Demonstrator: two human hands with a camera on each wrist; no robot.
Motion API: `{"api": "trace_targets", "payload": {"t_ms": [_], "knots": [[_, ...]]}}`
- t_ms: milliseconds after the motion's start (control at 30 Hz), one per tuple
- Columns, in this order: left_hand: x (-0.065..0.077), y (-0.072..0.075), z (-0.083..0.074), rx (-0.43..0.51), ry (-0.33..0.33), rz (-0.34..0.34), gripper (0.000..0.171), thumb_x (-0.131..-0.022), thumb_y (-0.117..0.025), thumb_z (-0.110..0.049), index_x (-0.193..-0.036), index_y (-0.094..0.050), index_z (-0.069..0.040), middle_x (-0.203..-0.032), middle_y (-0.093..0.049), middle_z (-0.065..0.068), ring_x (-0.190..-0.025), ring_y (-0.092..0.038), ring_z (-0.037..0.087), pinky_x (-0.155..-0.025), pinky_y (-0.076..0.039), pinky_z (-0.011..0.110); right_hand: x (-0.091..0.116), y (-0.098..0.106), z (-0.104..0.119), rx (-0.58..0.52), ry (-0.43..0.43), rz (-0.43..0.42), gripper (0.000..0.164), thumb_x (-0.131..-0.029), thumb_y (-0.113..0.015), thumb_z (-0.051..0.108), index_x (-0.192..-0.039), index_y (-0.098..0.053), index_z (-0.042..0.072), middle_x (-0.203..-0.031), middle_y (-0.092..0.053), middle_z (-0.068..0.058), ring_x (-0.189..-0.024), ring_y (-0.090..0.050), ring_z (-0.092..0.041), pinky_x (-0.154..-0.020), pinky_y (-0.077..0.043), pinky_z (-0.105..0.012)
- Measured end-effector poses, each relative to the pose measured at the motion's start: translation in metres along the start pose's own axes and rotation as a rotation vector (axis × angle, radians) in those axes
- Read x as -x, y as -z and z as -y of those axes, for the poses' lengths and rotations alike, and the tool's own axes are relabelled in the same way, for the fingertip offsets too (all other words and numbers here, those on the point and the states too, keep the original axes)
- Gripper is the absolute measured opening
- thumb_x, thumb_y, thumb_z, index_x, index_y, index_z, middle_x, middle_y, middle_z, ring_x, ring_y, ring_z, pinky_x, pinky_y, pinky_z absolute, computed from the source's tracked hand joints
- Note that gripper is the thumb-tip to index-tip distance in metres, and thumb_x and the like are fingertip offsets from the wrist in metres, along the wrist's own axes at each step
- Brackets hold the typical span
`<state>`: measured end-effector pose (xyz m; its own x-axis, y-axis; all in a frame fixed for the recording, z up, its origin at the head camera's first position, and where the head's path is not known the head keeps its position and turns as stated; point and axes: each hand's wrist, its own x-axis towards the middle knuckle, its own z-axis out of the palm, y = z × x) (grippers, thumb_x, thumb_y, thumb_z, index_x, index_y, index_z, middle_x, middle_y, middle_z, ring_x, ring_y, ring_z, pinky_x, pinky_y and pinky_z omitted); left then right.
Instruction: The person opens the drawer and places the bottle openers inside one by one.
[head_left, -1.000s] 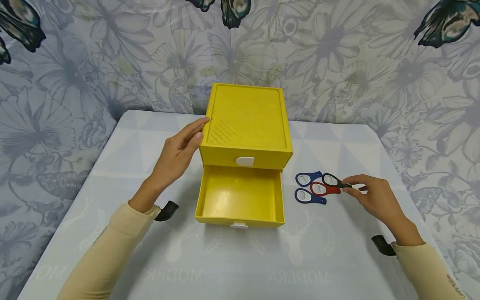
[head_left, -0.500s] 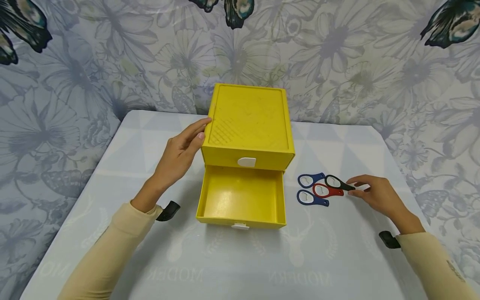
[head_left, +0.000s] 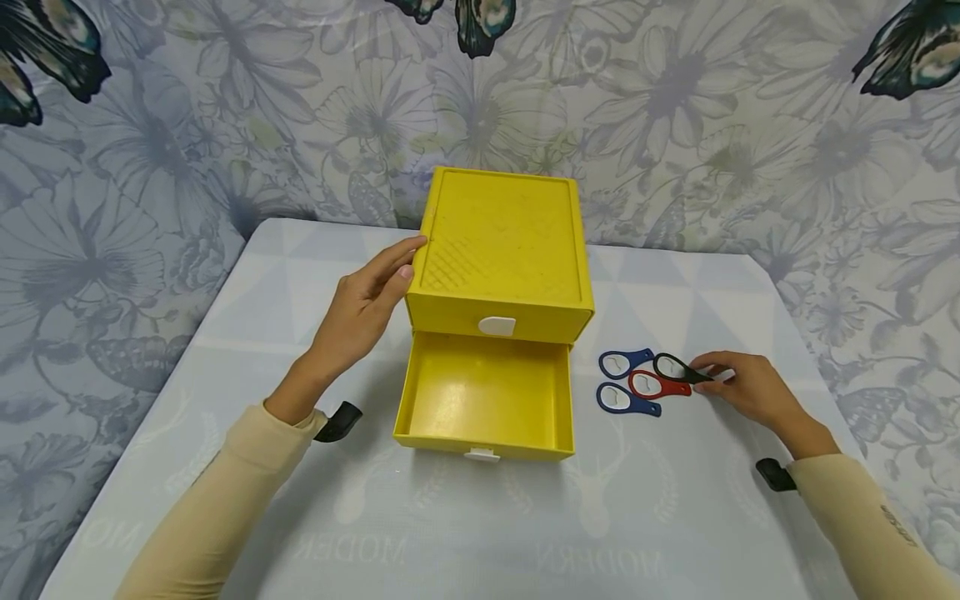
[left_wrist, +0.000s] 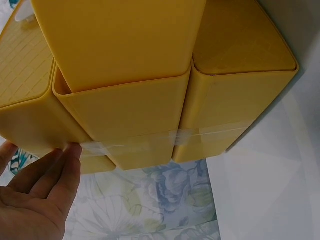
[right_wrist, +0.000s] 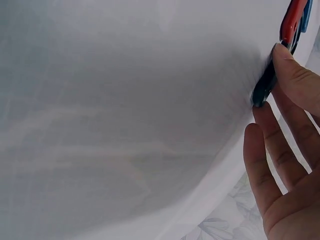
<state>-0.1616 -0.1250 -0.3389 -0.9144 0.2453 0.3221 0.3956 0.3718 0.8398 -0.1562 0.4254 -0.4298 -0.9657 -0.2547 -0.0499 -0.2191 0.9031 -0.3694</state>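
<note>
A yellow two-drawer box [head_left: 502, 237] stands mid-table, its lower drawer [head_left: 483, 442] pulled out and bare inside. My left hand [head_left: 360, 308] rests fingertips on the box's left side; in the left wrist view, extended fingers [left_wrist: 70, 170] touch that yellow wall. To the right of the box, my right hand [head_left: 750, 387] pinches the handle of a black tool shaped like a small magnifying glass [head_left: 693, 372]. Thumb and fingers meet at that handle in the right wrist view. Similar red [head_left: 675, 388] and blue [head_left: 641, 406] ones lie under or beside it, with another blue one [head_left: 637, 359] behind.
The table [head_left: 480, 525] has a pale patterned cover. Behind it hangs a floral wall cloth [head_left: 637, 133]. A white knob [head_left: 497, 326] marks the closed upper drawer, another [head_left: 482, 455] the open one. Clear tape [left_wrist: 140, 140] runs along the box's side.
The view has shifted slightly, so the box and tools sit a little further right in it. My right hand still pinches the black handle, which looks slightly more tilted. My left hand stays on the box.
</note>
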Motion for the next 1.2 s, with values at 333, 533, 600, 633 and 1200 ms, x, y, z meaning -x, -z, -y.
{"api": "trace_targets", "payload": {"t_ms": [333, 533, 600, 633, 1200], "knots": [[0.000, 0.000, 0.001, 0.008, -0.004, 0.002, 0.042, -0.108, -0.044, -0.034, -0.150, -0.045, -0.037, -0.155, -0.044, -0.010, -0.135, -0.053, 0.019, -0.109, -0.046, 0.047, -0.006, 0.000, -0.004, 0.018, -0.010, 0.017, 0.032, -0.082, -0.081, 0.010, -0.112, -0.075, 0.002, -0.101, -0.073, -0.013, -0.091, -0.065, -0.029, -0.072, -0.055, -0.027], [0.001, 0.000, 0.002, 0.008, -0.007, 0.000, 0.042, -0.108, -0.044, -0.033, -0.150, -0.045, -0.037, -0.155, -0.045, -0.010, -0.136, -0.052, 0.019, -0.109, -0.046, 0.047, -0.005, -0.002, -0.003, -0.002, 0.002, 0.026, 0.030, -0.083, -0.080, 0.008, -0.111, -0.074, -0.002, -0.097, -0.072, -0.013, -0.089, -0.064, -0.028, -0.078, -0.059, -0.046], [0.001, 0.000, 0.002, 0.005, -0.009, 0.000, 0.042, -0.108, -0.044, -0.033, -0.150, -0.045, -0.037, -0.154, -0.045, -0.009, -0.135, -0.052, 0.019, -0.109, -0.046, 0.048, -0.005, -0.003, -0.003, -0.011, 0.016, 0.026, 0.030, -0.084, -0.079, 0.007, -0.111, -0.072, -0.003, -0.097, -0.071, -0.013, -0.088, -0.064, -0.028, -0.080, -0.058, -0.050], [0.001, 0.000, 0.002, 0.002, -0.010, 0.000, 0.042, -0.108, -0.044, -0.033, -0.150, -0.045, -0.037, -0.154, -0.045, -0.009, -0.135, -0.052, 0.019, -0.110, -0.046, 0.048, -0.004, -0.004, -0.003, -0.013, 0.024, 0.026, 0.029, -0.084, -0.079, 0.007, -0.111, -0.072, -0.003, -0.097, -0.071, -0.013, -0.089, -0.064, -0.028, -0.080, -0.058, -0.050], [0.001, 0.000, 0.000, -0.005, -0.013, 0.003, 0.042, -0.109, -0.044, -0.033, -0.151, -0.044, -0.037, -0.155, -0.044, -0.010, -0.137, -0.050, 0.018, -0.111, -0.045, 0.047, 0.002, 0.003, 0.007, 0.020, 0.214, -0.143, 0.028, -0.080, -0.080, -0.001, -0.107, -0.070, 0.001, -0.098, -0.071, -0.010, -0.083, -0.064, -0.023, -0.073, -0.057, -0.021]]}}
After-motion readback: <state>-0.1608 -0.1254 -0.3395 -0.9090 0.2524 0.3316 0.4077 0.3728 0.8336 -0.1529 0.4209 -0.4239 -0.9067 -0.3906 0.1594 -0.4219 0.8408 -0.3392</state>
